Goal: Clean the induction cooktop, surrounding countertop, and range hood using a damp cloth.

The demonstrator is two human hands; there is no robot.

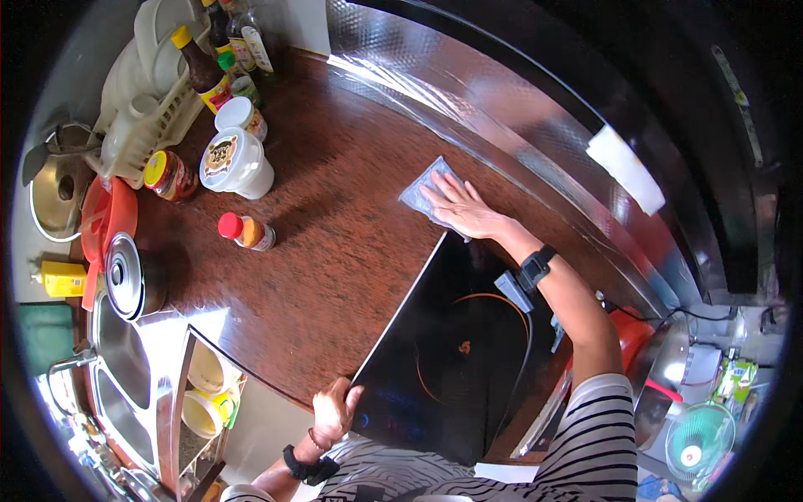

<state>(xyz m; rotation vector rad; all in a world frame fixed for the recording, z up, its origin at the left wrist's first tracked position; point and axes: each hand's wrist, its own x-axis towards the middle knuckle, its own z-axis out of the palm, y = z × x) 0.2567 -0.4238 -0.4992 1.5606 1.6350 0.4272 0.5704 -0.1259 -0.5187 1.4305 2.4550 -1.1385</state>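
Observation:
My right hand (461, 207) lies flat on a folded grey-blue cloth (418, 193), pressing it to the reddish-brown countertop (326, 251) with the fingers spread. This cloth is just beyond the far left corner of a black glass cooktop (433, 320). Down at the counter's front edge, my left hand (335, 405) rests beside the cooktop's near left corner. Its thumb points toward the glass, and its fingers are foreshortened, so their grip is unclear. Under my right forearm, a grey plug-like piece (514, 292) with a cable lies over the cooktop.
Left on the counter stand a red-capped spice jar (248, 231), a lidded plastic tub (237, 164), a yellow-lidded jar (169, 176) and several sauce bottles (204, 69). Behind them is a dish rack (169, 119). A lidded metal pot (128, 276) stands near the steel sink (122, 339).

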